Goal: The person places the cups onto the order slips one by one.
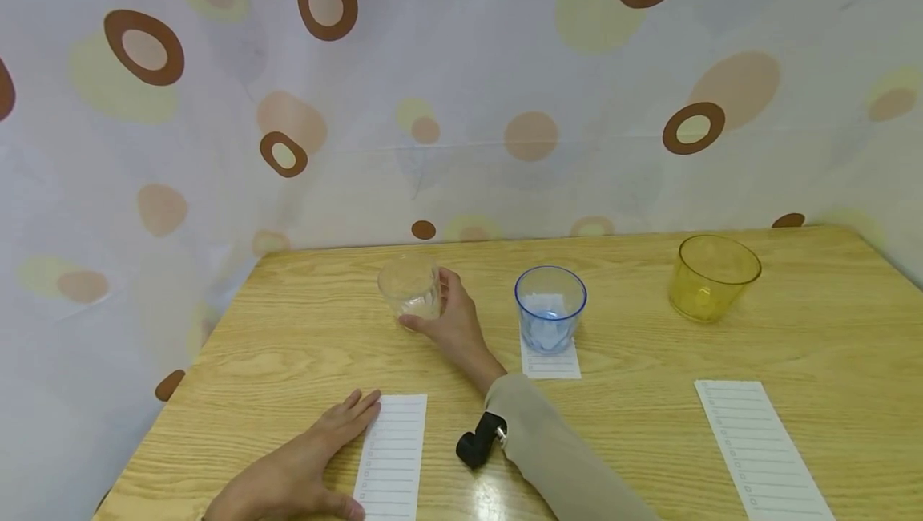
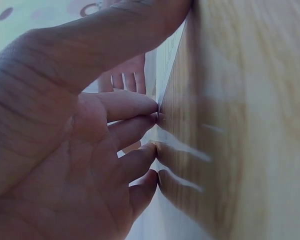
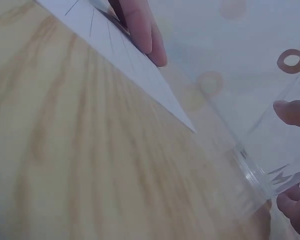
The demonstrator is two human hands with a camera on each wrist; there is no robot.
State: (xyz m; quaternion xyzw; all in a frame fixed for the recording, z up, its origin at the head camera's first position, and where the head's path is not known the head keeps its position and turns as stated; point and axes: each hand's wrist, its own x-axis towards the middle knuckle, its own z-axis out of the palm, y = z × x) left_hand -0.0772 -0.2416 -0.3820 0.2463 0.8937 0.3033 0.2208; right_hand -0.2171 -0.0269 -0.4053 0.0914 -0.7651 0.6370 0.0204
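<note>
- Lying nearest is the left hand (image 1: 303,457), palm down by the left edge of the left paper (image 1: 392,457); its fingers are extended and near each other, the thumb well apart, and it grasps nothing. This paper looks thin and light (it could crease or slide easily), so a flat press near the edge should suit it.
- A little farther, at the right side, the right paper (image 1: 764,453) lies slanted on the table (image 1: 620,433).
- Beyond these, the blue cup (image 1: 550,313) stands upright upon the middle paper (image 1: 551,365), with no hand touching it.
- Farther to the left is the clear cup (image 1: 409,284), beyond the left paper and apart from it. The right hand (image 1: 457,329) is clamped on its side, thumb toward the near wall and fingers around the right wall. Whether its base touches the table, I cannot tell.
- This cup, I judge, is stiff, rather light and smooth (glass or hard plastic, I am not sure), so it may slip or break if dropped. The lower wall, held between thumb and fingers, seems a good place.
- Also far, at the right, stands the yellow cup (image 1: 710,284), untouched; behind all hangs the cloth (image 1: 461,88).
</note>
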